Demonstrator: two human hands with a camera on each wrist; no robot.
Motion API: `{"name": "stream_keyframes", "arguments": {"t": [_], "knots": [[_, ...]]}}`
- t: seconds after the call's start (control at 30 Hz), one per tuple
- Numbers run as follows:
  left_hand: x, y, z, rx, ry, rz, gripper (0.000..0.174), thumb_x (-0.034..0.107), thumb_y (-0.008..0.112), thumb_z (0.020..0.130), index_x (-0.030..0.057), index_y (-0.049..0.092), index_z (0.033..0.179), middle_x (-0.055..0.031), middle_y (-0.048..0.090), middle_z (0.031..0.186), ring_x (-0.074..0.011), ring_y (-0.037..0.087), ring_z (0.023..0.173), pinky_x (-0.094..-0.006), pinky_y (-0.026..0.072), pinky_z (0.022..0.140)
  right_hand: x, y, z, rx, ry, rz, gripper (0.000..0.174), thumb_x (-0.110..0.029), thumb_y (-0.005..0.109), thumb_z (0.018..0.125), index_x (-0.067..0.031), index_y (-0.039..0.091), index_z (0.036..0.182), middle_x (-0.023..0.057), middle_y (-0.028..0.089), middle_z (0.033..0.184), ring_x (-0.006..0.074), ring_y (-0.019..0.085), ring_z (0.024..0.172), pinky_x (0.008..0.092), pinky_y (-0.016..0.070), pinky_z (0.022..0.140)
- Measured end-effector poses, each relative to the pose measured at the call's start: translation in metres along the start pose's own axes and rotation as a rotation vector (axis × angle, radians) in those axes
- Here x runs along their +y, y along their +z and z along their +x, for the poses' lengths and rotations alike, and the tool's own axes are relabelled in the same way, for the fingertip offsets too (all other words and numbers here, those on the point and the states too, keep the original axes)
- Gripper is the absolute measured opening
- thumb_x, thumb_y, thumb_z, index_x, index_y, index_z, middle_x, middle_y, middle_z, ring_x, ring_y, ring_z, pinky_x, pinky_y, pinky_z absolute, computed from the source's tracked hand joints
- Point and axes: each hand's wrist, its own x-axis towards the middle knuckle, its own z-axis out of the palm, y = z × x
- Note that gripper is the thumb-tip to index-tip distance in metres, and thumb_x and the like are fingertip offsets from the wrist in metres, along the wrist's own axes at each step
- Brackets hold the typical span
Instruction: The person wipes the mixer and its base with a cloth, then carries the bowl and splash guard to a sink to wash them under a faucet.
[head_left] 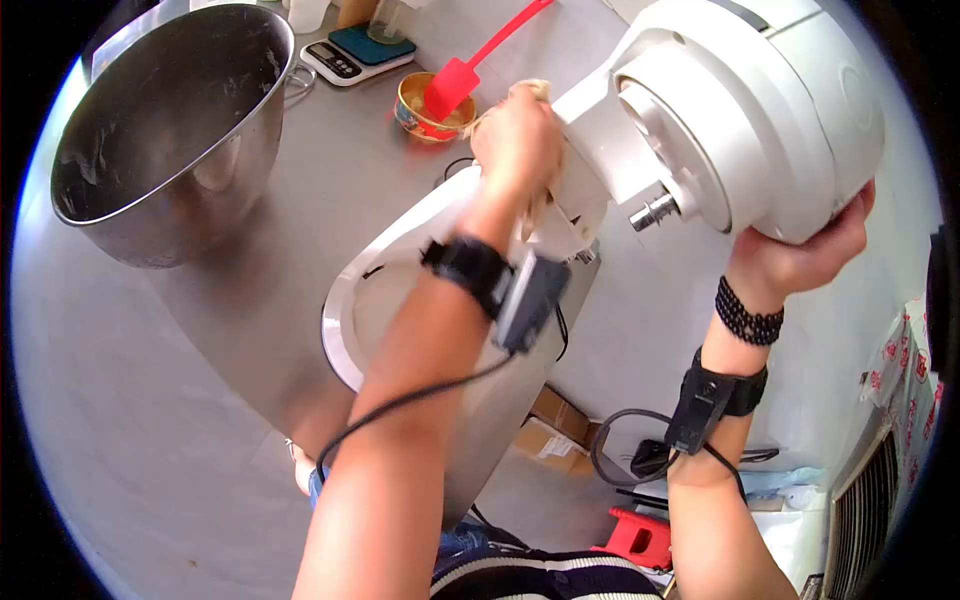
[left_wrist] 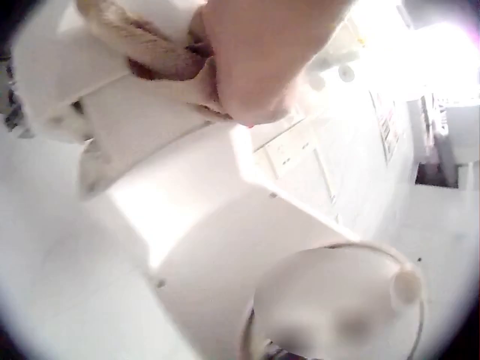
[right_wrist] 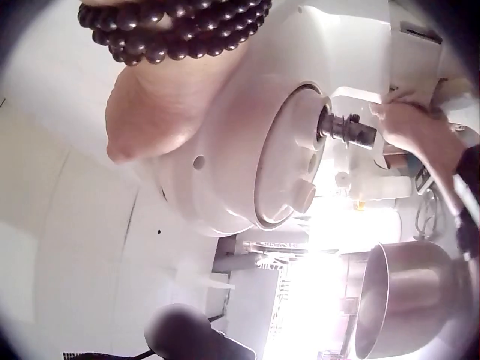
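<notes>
A white stand mixer (head_left: 730,120) has its head tilted up, the metal attachment shaft (head_left: 653,212) bare. My left hand (head_left: 520,140) grips a beige cloth (left_wrist: 146,49) against the mixer's neck, just behind the base. Part of the cloth hangs below the fingers in the head view. My right hand (head_left: 805,250) holds the front end of the raised mixer head from below, its fingers partly hidden behind the housing. In the right wrist view the palm lies against the white housing (right_wrist: 217,165).
A large steel mixing bowl (head_left: 190,190) stands on the grey table (head_left: 300,230) at the left. Beyond the mixer base are a small patterned bowl (head_left: 415,115) with a red spatula (head_left: 455,88) and a kitchen scale (head_left: 345,62). Cardboard boxes (head_left: 550,445) lie below the table.
</notes>
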Motion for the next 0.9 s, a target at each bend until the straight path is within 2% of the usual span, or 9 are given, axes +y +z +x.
{"name": "stream_keyframes", "arguments": {"t": [0.07, 0.17, 0.2, 0.3, 0.4, 0.57, 0.7, 0.8, 0.9], "knots": [[-0.024, 0.011, 0.032, -0.107, -0.040, -0.045, 0.021, 0.020, 0.049, 0.080, 0.0028, 0.063, 0.080, -0.0163, 0.062, 0.072, -0.0360, 0.059, 0.069, -0.0464, 0.0460, 0.068, -0.001, 0.000, 0.000, -0.010, 0.025, 0.054, 0.055, -0.007, 0.066, 0.070, 0.0041, 0.043, 0.119, 0.0155, 0.047, 0.119, 0.0231, 0.052, 0.103, 0.0355, 0.0461, 0.087], [-0.010, -0.002, -0.009, -0.024, 0.174, 0.149, 0.025, 0.020, 0.045, 0.082, 0.0033, 0.059, 0.095, -0.0190, 0.062, 0.090, -0.0355, 0.057, 0.090, -0.0430, 0.0437, 0.080, -0.001, 0.002, 0.004, 0.011, 0.006, 0.066, 0.059, -0.007, 0.070, 0.067, 0.0050, 0.043, 0.118, 0.0150, 0.047, 0.118, 0.0222, 0.052, 0.102, 0.0350, 0.0459, 0.086], [-0.010, 0.000, -0.020, -0.014, 0.149, 0.132, 0.021, 0.012, 0.051, 0.077, 0.0046, 0.060, 0.094, -0.0154, 0.061, 0.095, -0.0325, 0.055, 0.097, -0.0409, 0.0426, 0.082, 0.001, 0.003, 0.001, 0.033, 0.000, 0.058, 0.061, -0.007, 0.071, 0.065, 0.0050, 0.044, 0.118, 0.0149, 0.049, 0.117, 0.0224, 0.053, 0.102, 0.0350, 0.0459, 0.086], [-0.011, 0.023, -0.067, 0.493, 0.501, 0.048, 0.022, 0.003, 0.055, 0.070, 0.0067, 0.060, 0.091, -0.0115, 0.060, 0.099, -0.0300, 0.054, 0.100, -0.0413, 0.0421, 0.081, 0.000, 0.006, -0.001, 0.089, 0.079, 0.122, 0.061, -0.009, 0.071, 0.065, 0.0050, 0.044, 0.118, 0.0150, 0.051, 0.114, 0.0229, 0.053, 0.101, 0.0353, 0.0461, 0.086], [-0.014, 0.029, -0.070, 0.459, 0.520, 0.060, 0.023, 0.002, 0.057, 0.064, 0.0060, 0.060, 0.087, -0.0085, 0.057, 0.106, -0.0281, 0.052, 0.102, -0.0410, 0.0420, 0.078, -0.006, 0.002, -0.005, 0.101, 0.150, 0.013, 0.056, -0.012, 0.067, 0.070, 0.0052, 0.044, 0.118, 0.0155, 0.052, 0.113, 0.0232, 0.054, 0.100, 0.0357, 0.0467, 0.085], [-0.014, 0.016, -0.085, 0.304, 0.653, 0.134, 0.026, 0.003, 0.057, 0.063, 0.0025, 0.063, 0.088, -0.0082, 0.054, 0.113, -0.0257, 0.050, 0.107, -0.0422, 0.0417, 0.074, -0.007, 0.004, 0.004, 0.023, -0.003, -0.160, 0.046, -0.014, 0.057, 0.079, 0.0054, 0.043, 0.118, 0.0157, 0.053, 0.113, 0.0234, 0.055, 0.099, 0.0350, 0.0478, 0.084], [-0.008, 0.027, -0.100, 0.216, 0.718, 0.158, 0.025, 0.007, 0.057, 0.066, 0.0056, 0.064, 0.090, -0.0045, 0.054, 0.112, -0.0201, 0.049, 0.106, -0.0422, 0.0413, 0.072, -0.007, 0.004, 0.004, 0.069, 0.252, 0.091, 0.045, -0.012, 0.058, 0.078, 0.0052, 0.044, 0.117, 0.0150, 0.053, 0.113, 0.0234, 0.055, 0.098, 0.0340, 0.0478, 0.085], [-0.027, 0.020, -0.098, 0.086, 0.901, 0.195, 0.029, 0.011, 0.055, 0.069, 0.0095, 0.063, 0.097, -0.0019, 0.055, 0.111, -0.0185, 0.050, 0.104, -0.0397, 0.0411, 0.076, -0.004, 0.003, 0.006, 0.006, 0.169, 0.066, 0.046, -0.010, 0.058, 0.078, 0.0052, 0.043, 0.119, 0.0145, 0.051, 0.114, 0.0230, 0.054, 0.100, 0.0339, 0.0465, 0.087], [-0.062, 0.008, -0.089, 0.073, 0.953, 0.227, 0.024, 0.013, 0.056, 0.070, 0.0102, 0.064, 0.093, -0.0002, 0.058, 0.108, -0.0169, 0.051, 0.103, -0.0367, 0.0418, 0.077, -0.004, 0.003, 0.006, -0.035, 0.030, 0.034, 0.046, -0.010, 0.058, 0.079, 0.0060, 0.041, 0.119, 0.0141, 0.046, 0.118, 0.0225, 0.053, 0.102, 0.0342, 0.0444, 0.090]]}}
